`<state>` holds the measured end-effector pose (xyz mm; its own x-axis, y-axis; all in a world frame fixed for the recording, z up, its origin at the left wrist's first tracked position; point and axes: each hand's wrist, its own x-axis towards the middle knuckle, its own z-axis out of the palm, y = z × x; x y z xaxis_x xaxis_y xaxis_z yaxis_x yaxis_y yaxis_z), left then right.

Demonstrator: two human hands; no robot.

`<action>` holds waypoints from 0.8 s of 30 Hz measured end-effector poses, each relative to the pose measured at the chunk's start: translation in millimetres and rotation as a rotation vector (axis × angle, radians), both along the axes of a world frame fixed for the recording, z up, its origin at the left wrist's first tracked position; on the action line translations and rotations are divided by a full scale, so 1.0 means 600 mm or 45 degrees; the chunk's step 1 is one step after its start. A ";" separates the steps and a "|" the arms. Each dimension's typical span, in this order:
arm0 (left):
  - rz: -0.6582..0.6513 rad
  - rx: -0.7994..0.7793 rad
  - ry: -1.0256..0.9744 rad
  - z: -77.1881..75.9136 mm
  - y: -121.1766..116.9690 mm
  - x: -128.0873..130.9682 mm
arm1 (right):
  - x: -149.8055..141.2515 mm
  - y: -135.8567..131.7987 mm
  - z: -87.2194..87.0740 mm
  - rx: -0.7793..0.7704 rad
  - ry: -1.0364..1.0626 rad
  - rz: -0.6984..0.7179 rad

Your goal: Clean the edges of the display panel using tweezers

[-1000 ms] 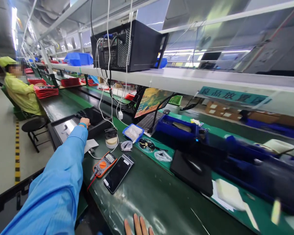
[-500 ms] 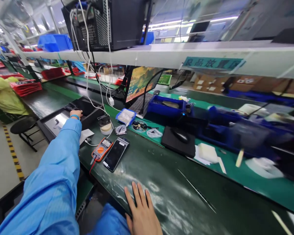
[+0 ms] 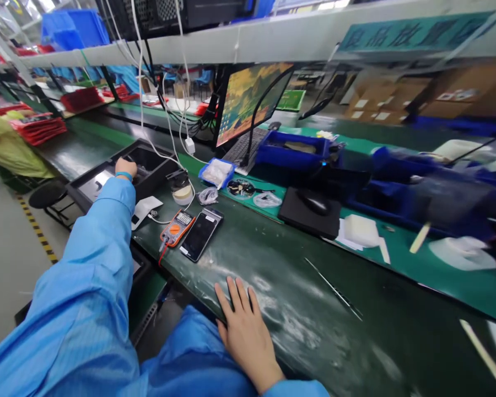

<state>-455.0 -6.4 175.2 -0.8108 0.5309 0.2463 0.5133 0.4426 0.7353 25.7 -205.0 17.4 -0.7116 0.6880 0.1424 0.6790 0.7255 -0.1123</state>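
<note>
My left hand (image 3: pixel 126 168), in a blue sleeve with a teal wristband, reaches over a black tray (image 3: pixel 161 160) and its fingers dip out of sight at the tray's inner edge. My right hand (image 3: pixel 243 331) lies flat on the dark green bench (image 3: pixel 297 298), fingers spread, touching nothing else. Between my hands lie an orange digital multimeter (image 3: pixel 177 227) with a red lead and a black smartphone (image 3: pixel 200 234). A white card (image 3: pixel 143 212) lies just below the tray, close to my left wrist.
Along the bench stand a small jar (image 3: pixel 183 194), a blue tray of white packets (image 3: pixel 216 173), a monitor (image 3: pixel 252 102), a keyboard (image 3: pixel 242 149) and a blue bin (image 3: pixel 291 151). Further right is a mouse on a black mat (image 3: pixel 310 212). A co-worker's yellow sleeve (image 3: pixel 8 149) shows far left.
The view has tilted and swung, so the shelf sits higher. My right hand has moved further into view and now lies flat on the bench. My left hand sits a little deeper over the tray.
</note>
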 end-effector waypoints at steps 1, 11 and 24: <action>0.031 0.001 0.013 0.006 -0.008 0.005 | 0.000 0.000 0.000 -0.010 -0.004 -0.001; -0.862 -0.254 0.206 -0.068 -0.297 0.291 | -0.001 -0.007 0.005 0.030 0.034 0.055; -0.562 -0.855 0.284 -0.110 -0.257 0.310 | 0.012 -0.023 0.011 0.075 0.094 0.050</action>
<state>-269.2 -160.5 109.4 -0.4635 0.8798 -0.1058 0.8448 0.4748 0.2468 33.2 -219.1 23.9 -0.7241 0.6486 0.2347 0.6413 0.7583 -0.1172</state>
